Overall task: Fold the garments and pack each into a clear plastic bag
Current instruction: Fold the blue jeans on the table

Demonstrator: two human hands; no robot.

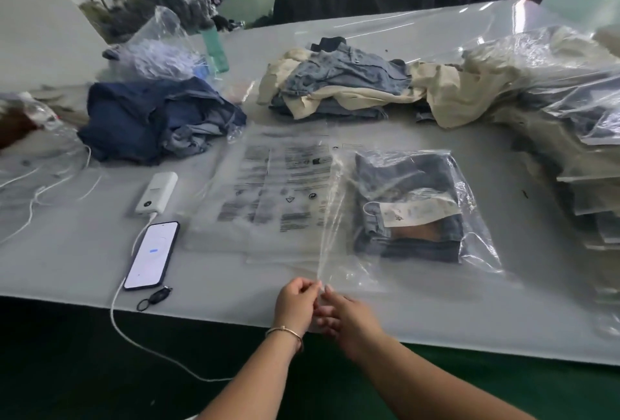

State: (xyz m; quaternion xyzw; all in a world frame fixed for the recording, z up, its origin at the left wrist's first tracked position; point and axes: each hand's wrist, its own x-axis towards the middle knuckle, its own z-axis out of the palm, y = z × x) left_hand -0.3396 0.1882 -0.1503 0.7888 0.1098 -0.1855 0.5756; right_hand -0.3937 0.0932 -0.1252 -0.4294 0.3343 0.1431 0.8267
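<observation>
Both forearms reach in from the bottom edge, and the left hand (297, 302) and right hand (349, 319) meet at the near edge of the grey table (436, 319). Left fingers and thumb are pressed together, pinching the near corner of a clear plastic bag (416, 208). The right fingers are curled on the same flap just beside them, touching the plastic; a thin bracelet (285, 332) circles the left wrist.

From the fingers, the bag's open flap rises as a shiny, wrinkled ridge running away from the person. Beyond the fingers and to their right, the bag lies flat on the table with folded blue denim (409, 205) inside it, a pale paper tag (416, 211) showing on top through the plastic. Straight beyond the fingers lie flat empty bags (275, 191) printed with black text.

Left of the fingers are a phone (152, 255) with its screen lit, a white power bank (157, 193) and a white cable (115, 315). Far beyond are a dark blue heap of clothes (154, 117) and a pile of cream and denim clothes (342, 91). Far right, a stack of packed bags (570, 124) slopes along the table.
</observation>
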